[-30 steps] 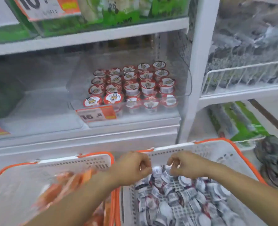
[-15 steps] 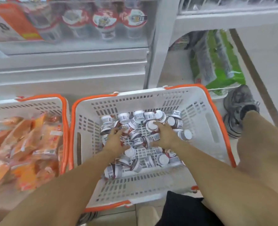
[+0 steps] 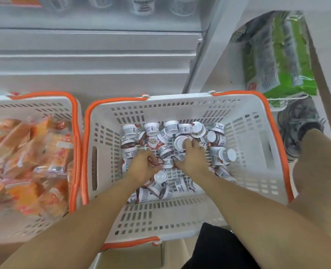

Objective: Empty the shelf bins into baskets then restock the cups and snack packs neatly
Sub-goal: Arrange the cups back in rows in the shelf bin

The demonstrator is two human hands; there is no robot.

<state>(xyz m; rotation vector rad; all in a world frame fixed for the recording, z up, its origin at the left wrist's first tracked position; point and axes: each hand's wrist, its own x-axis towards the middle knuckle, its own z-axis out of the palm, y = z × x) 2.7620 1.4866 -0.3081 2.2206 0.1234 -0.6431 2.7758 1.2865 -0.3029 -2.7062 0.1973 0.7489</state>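
Both hands are down inside the white basket (image 3: 242, 136) with the orange rim, among a loose heap of small cups (image 3: 172, 133) that lie tipped every way on its slotted floor. The left hand (image 3: 141, 167) has its fingers curled around one cup near the middle of the pile, the red-edged lid showing at its fingertips. The right hand (image 3: 191, 160) reaches just beyond it, fingers bent over a white-bottomed cup lying on its side (whether it truly grips it or only rests on it I cannot tell). The two hands sit close beside each other, nearly touching.

To the left, a second basket (image 3: 34, 101) of the same kind stands right against the first and holds the orange snack packs (image 3: 31, 158), piled loosely. Behind the baskets runs the white shelf (image 3: 93, 61), and on the low shelf to the right lie green packets (image 3: 281, 55).
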